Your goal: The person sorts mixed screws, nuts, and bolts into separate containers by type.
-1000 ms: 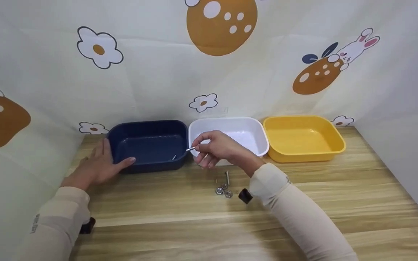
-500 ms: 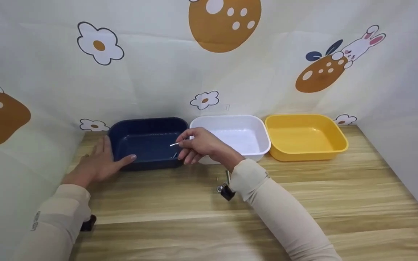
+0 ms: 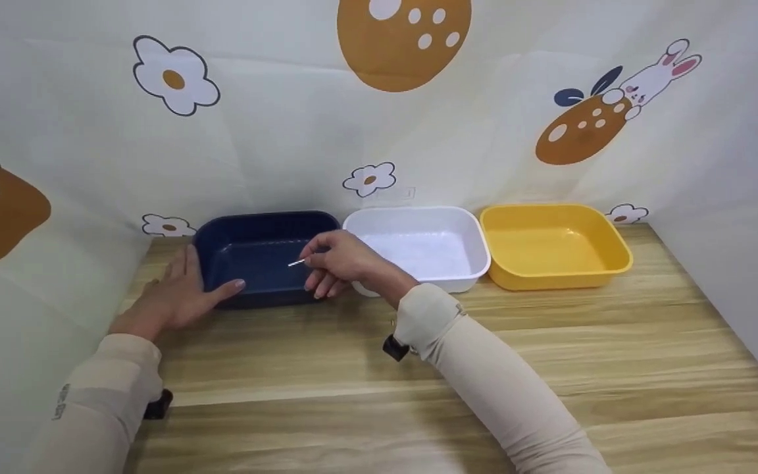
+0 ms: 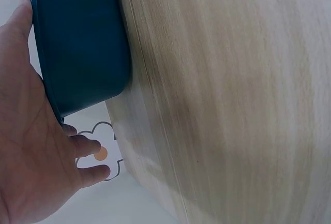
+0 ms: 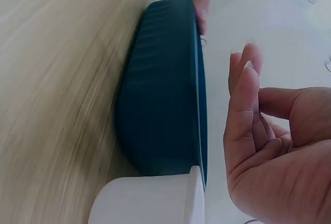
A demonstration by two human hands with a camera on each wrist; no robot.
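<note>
My right hand [image 3: 339, 258] pinches a slim silver screw [image 3: 296, 263] between thumb and fingertips, over the right part of the dark blue bin [image 3: 247, 260]. In the right wrist view, the fingers of that hand [image 5: 269, 136] stand above the level of the bin's rim, and the screw is hidden there. My left hand [image 3: 172, 296] rests against the bin's left end, thumb lying across its front rim. From the left wrist view, its fingers [image 4: 93, 175] reach out straight past the corner of the bin [image 4: 83, 43].
A white bin [image 3: 418, 247] adjoins the blue one, and a yellow bin [image 3: 550, 250] stands to its right, all along the printed back cloth [image 3: 274, 145]. My right wrist's black camera [image 3: 395, 347] mostly covers the small metal hardware on the wooden table [image 3: 274, 408].
My right hand has carried the screw left, from the white bin's near left corner to over the blue bin. The forearm now covers the nuts and bolt on the table. My left hand stays put.
</note>
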